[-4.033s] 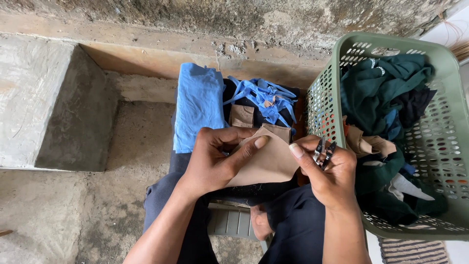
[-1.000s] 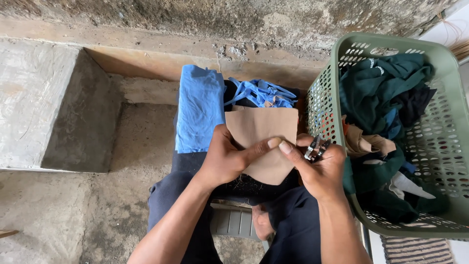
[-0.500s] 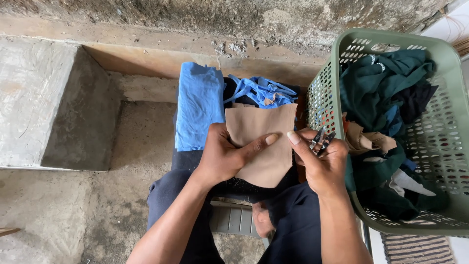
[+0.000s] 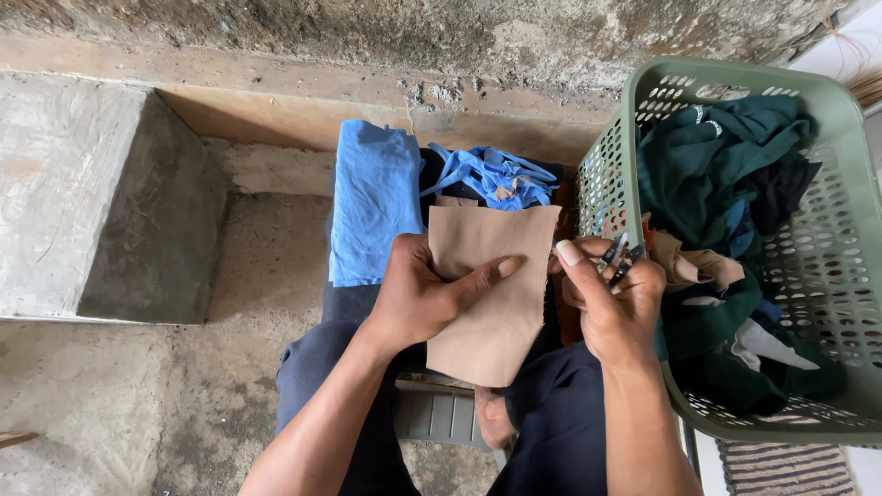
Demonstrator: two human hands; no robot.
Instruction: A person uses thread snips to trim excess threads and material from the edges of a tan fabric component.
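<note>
A tan piece of cloth lies flat over my lap, below a folded blue cloth and a bundle of blue fabric strips. My left hand presses on the tan cloth, thumb stretched across it. My right hand grips a small dark tool, seemingly thread snips, at the cloth's right edge, its forefinger touching the cloth.
A green plastic laundry basket on my right holds dark green, black and tan fabric pieces. A concrete block stands at the left, a rough wall runs along the top, and a striped mat lies at the lower right.
The tan cloth, earlier folded and held between both hands, now lies spread flat on my lap. My left hand has shifted onto it; my right hand stays at its right edge.
</note>
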